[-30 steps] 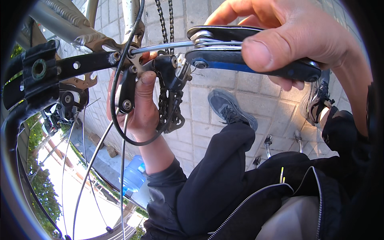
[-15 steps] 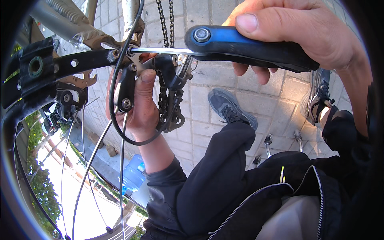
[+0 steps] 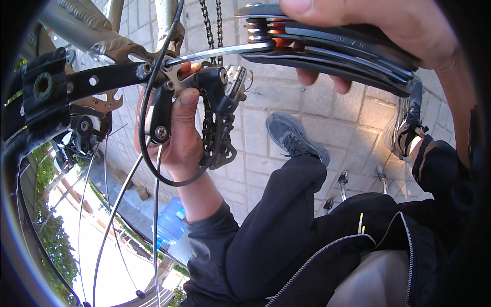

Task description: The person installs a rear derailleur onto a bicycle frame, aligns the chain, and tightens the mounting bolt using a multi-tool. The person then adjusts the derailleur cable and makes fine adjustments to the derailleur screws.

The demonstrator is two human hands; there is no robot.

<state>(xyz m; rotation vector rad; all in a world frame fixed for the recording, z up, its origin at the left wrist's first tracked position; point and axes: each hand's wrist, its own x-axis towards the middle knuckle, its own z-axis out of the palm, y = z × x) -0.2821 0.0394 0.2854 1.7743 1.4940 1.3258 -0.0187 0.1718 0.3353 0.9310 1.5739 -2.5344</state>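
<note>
My right hand (image 3: 388, 30) is wrapped round a folding multi-tool (image 3: 337, 48) with a dark body, its folded blades facing up. One hex key (image 3: 215, 52) is swung out from it to the left. The key's tip meets a bolt at the bike's rear dropout, above the rear derailleur (image 3: 210, 84). From below, my left hand (image 3: 181, 138) grips the derailleur, thumb up along its front and fingers partly hidden behind it. A black cable housing (image 3: 176, 182) loops in front of that hand.
The silver bike frame (image 3: 76, 25) and wheel spokes (image 3: 110, 220) fill the left side. A chain (image 3: 210, 25) hangs behind the derailleur. Below are grey paving, my shoes (image 3: 294, 138), metal legs (image 3: 343, 184) and a blue water jug (image 3: 170, 225).
The multi-tool has rolled in my right hand: its blue side faced me before, and its folded blades show now. My left hand stays put on the derailleur.
</note>
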